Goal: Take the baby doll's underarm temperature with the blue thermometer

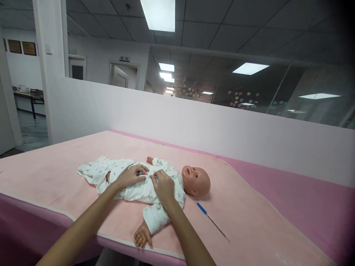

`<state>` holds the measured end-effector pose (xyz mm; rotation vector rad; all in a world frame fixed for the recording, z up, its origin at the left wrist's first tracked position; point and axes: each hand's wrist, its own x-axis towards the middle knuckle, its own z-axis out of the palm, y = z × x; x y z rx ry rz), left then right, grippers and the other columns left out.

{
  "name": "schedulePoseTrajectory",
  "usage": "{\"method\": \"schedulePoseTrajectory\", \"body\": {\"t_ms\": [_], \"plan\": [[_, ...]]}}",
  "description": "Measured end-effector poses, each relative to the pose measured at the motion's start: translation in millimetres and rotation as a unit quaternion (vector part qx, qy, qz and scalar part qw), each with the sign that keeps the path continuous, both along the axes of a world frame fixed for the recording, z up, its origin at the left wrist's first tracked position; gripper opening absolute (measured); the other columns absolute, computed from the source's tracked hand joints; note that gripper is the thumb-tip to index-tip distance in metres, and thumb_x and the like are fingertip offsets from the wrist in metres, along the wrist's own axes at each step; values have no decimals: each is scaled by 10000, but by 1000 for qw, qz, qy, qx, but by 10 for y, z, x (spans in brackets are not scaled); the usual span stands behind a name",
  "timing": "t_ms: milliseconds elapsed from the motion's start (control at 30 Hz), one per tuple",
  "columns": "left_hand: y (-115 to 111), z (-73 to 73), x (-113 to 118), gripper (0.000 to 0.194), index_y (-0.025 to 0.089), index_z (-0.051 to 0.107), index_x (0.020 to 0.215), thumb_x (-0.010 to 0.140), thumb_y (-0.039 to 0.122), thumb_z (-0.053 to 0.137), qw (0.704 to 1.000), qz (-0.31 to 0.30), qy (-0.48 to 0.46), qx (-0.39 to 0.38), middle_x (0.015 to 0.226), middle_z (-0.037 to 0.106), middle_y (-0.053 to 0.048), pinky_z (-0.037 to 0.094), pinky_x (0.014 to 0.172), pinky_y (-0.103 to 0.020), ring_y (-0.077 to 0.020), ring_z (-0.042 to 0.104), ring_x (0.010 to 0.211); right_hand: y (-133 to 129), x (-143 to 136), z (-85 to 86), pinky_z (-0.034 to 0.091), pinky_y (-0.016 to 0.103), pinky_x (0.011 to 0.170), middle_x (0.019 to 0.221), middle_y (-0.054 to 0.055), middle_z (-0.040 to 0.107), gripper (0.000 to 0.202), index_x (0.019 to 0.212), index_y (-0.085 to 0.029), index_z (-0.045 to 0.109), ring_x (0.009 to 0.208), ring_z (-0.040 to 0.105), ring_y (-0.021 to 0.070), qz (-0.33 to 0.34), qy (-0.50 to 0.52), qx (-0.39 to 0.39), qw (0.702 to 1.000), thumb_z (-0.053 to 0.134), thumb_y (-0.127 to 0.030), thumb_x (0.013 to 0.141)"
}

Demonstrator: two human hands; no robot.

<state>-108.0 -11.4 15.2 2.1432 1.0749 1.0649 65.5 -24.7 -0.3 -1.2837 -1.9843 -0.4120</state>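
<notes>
Both are busy: my left hand (pixel 132 176) and right hand (pixel 164 186) pinch what looks like a thin white string (pixel 147 176) on the shirt (pixel 138 193) of the doll (pixel 201 181), lying face-up on the tabletop (pixel 246 210). Its sleeves (pixel 154 217) are on; I think the string isn't tied yet.

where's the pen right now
In the head view, the pen lies on the light pink mat, to the right of the right hand, its blue end just below the doll's head in the picture.
</notes>
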Motion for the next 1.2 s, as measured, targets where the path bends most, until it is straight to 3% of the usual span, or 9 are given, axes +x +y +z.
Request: {"method": "schedulePoseTrajectory", "body": {"t_ms": [300, 467, 800, 1000, 1200], "plan": [[-10, 17, 13, 208, 181, 640, 781, 760, 354, 527, 999, -38, -9, 16, 1010, 616, -59, 437, 846, -306, -190, 555, 942, -9, -2, 7, 302, 220, 513, 751, 1, 606, 190, 770, -210, 573, 625, 557, 109, 1, 1, 1, 1000, 453, -323, 863], [-41, 35, 24, 208, 197, 607, 911, 781, 323, 505, 998, -36, -39, 24, 980, 628, -39, 430, 861, -304, -178, 556, 951, -6, 8, -10, 302, 218, 523, 764, 0, 614, 165, 789, -209, 572, 640, 560, 116, -2, 17, 1, 1000, 457, -304, 861], [-4, -9, 16, 159, 224, 662, 838, 741, 310, 570, 998, -22, -4, 61, 1130, 557, -53, 389, 941, -333, -210, 504, 1072, -23, -3, 0, 318, 215, 546, 779, -9, 619, 126, 801, -214, 581, 668, 569, 118, 0, 30, -13, 999, 484, -280, 848], [3, -34, 10, 168, 242, 682, 838, 713, 316, 599, 999, -24, 8, 32, 1156, 544, -39, 412, 922, -312, -215, 490, 1097, -31, 3, -4, 331, 210, 554, 782, 0, 622, 152, 801, -206, 595, 678, 572, 120, 2, 45, -27, 999, 467, -269, 851], [4, -35, 23, 174, 252, 705, 817, 687, 336, 626, 1000, -21, 5, 11, 1145, 561, -36, 455, 855, -292, -220, 507, 1074, -153, 51, 154, 384, 210, 609, 805, 13, 639, 157, 785, -200, 615, 718, 580, 133, 33, 119, -79, 989, 460, -201, 814]]}}
